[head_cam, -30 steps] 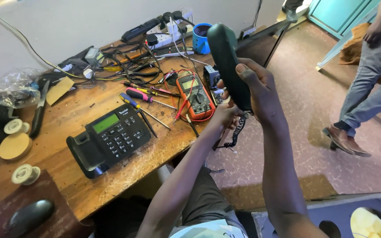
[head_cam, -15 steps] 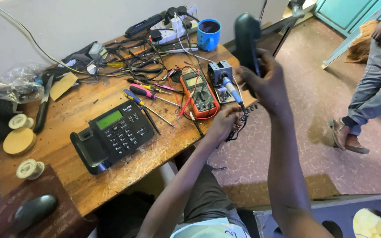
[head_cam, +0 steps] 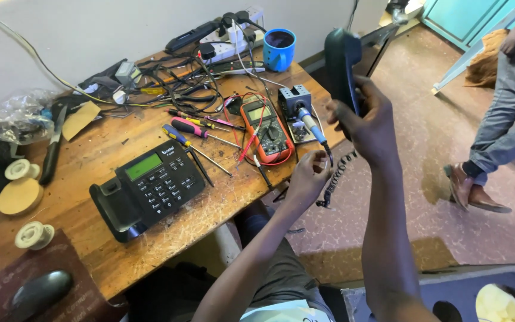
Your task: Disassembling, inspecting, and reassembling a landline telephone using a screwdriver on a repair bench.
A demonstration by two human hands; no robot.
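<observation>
My right hand (head_cam: 369, 122) grips a black telephone handset (head_cam: 341, 62), held upright beyond the table's right edge. Its coiled black cord (head_cam: 336, 177) hangs down from it. My left hand (head_cam: 307, 177) pinches that cord near the table corner. A black desk phone base (head_cam: 144, 189) with a green display lies on the wooden table (head_cam: 90, 155), its cradle bare. An orange multimeter (head_cam: 264, 130) with red and black leads lies just left of my left hand.
Several screwdrivers (head_cam: 195, 132), a soldering iron stand (head_cam: 296, 104), a blue cup (head_cam: 279, 49), a power strip (head_cam: 233, 27) and tangled cables crowd the table's far side. Solder spools (head_cam: 18, 189) and a mouse (head_cam: 38, 293) lie at the left. Another person's legs (head_cam: 502, 119) stand at the right.
My right hand has carried the handset up and to the right, away from the table. My left hand has moved right along the cord to the table corner.
</observation>
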